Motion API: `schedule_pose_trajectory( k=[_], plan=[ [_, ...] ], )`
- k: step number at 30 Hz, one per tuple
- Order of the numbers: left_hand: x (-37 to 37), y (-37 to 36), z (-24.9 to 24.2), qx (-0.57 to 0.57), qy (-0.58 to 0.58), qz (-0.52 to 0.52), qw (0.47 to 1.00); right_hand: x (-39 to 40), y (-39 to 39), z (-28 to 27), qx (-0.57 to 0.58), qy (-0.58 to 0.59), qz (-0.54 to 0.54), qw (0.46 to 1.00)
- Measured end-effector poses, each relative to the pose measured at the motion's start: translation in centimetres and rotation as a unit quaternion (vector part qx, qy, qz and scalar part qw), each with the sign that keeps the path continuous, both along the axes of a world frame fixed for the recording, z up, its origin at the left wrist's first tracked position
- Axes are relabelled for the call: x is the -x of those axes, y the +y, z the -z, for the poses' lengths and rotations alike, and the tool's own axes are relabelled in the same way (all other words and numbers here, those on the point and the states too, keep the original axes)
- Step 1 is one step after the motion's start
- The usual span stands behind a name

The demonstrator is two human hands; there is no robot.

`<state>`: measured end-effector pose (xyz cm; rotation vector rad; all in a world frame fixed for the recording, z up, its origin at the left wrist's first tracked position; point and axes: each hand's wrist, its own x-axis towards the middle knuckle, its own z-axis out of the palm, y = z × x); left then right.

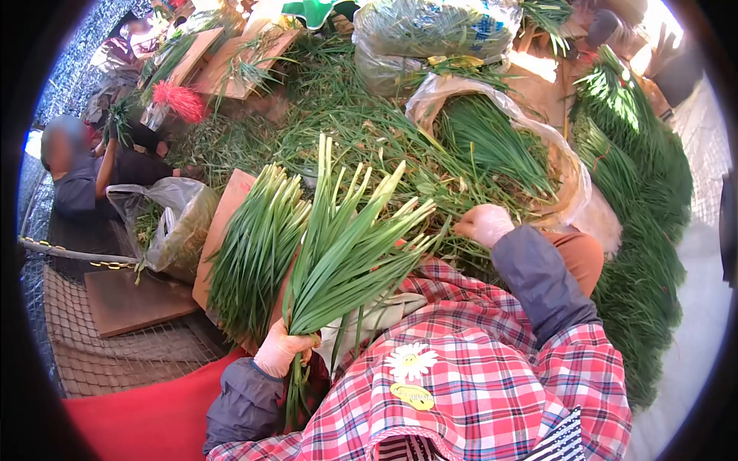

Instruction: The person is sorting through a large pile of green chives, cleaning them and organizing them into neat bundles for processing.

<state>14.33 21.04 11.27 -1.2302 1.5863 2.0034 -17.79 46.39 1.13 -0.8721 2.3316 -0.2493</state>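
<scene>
A fanned bunch of long green stalks [346, 265] with pale ends pointing up is gripped near its leafy lower end by my left hand [283, 349]. Left of it, a second bundle of green stalks [257, 253] lies on a board [231, 201]. My right hand [486, 225] is at the edge of the loose stalks [377, 142] heaped on the ground, its fingers bent together; what they hold, if anything, is too small to name. Beyond that hand, an open plastic bag [573, 165] holds more green stalks [488, 146].
Piled green bundles [642, 253] run down the right side. A stuffed clear bag [438, 31] stands at the back, and another plastic bag [184, 223] at the left. A co-worker [73, 169] sits at far left near red ties [179, 101] and wooden boards [246, 65].
</scene>
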Motion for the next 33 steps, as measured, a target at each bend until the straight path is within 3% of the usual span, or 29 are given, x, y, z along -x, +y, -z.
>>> schedule_pose_trajectory(
  k=[2,4,5,6,8,10,12,14,16,17,18,19,20,22,23,26,28,31,33],
  plan=[
    [0.2,0.4,0.1,0.017,-0.006,-0.003,1.000,-1.7,-1.1,1.9,0.230,0.017,-0.048,0.972],
    [0.3,1.0,0.1,0.029,-0.009,-0.008,0.999,-4.2,-4.7,1.5,0.181,0.002,-0.093,0.979],
    [0.4,1.3,-0.1,0.033,-0.009,-0.011,0.999,-5.5,-6.1,1.7,0.214,-0.119,-0.083,0.966],
    [0.5,1.4,-0.3,0.037,-0.009,-0.012,0.999,-7.0,-7.2,2.2,0.283,-0.166,-0.076,0.941],
    [0.4,1.4,-0.4,0.048,-0.012,-0.008,0.999,-8.8,-8.7,2.9,0.394,-0.381,0.086,0.832],
    [0.3,1.0,-0.9,0.047,-0.020,-0.007,0.999,-7.6,-8.3,0.9,0.423,-0.442,0.177,0.771],
    [-0.1,0.7,-1.1,0.018,-0.010,-0.010,1.000,-3.5,-6.1,1.4,0.457,-0.381,0.237,0.768],
    [-0.1,0.2,-1.1,-0.008,-0.005,-0.006,1.000,1.9,-3.0,4.2,0.463,-0.330,0.406,0.716],
    [-0.5,-0.1,-1.1,-0.029,-0.015,-0.005,0.999,5.8,1.7,2.7,0.493,-0.289,0.474,0.670],
    [-0.8,-0.3,-0.9,-0.031,-0.004,0.002,1.000,8.3,4.5,4.5,0.389,-0.234,0.441,0.774],
    [-1.1,-0.4,-0.7,-0.031,-0.010,0.000,0.999,8.6,5.2,6.1,0.206,-0.143,0.291,0.923],
    [-1.1,-0.5,-0.7,-0.031,-0.016,0.000,0.999,8.6,5.6,7.1,0.004,-0.039,0.117,0.992],
    [-0.8,-0.5,-0.6,-0.029,-0.015,-0.003,0.999,9.4,5.9,7.7,-0.196,0.073,-0.069,0.975],
    [-0.7,-0.4,-0.7,-0.025,-0.015,0.002,1.000,6.1,2.8,1.8,-0.064,0.050,0.046,0.996],
    [-0.7,-0.3,-0.7,-0.021,-0.015,0.003,1.000,5.2,1.4,1.1,0.029,-0.010,0.036,0.999],
    [-0.5,0.2,-0.8,0.011,-0.009,-0.004,1.000,1.4,-2.6,1.4,0.273,-0.262,0.043,0.925],
    [-0.7,-0.1,-0.5,0.034,0.007,0.025,0.999,-0.2,-4.5,1.2,0.214,-0.288,-0.014,0.933],
    [-1.8,-0.7,0.1,0.095,-0.002,0.061,0.994,-2.1,-5.2,2.1,0.237,-0.350,0.005,0.906],
    [-2.7,-0.6,2.6,0.186,0.104,0.061,0.975,-2.6,-4.7,3.5,0.289,-0.345,0.010,0.893]
  ],
)
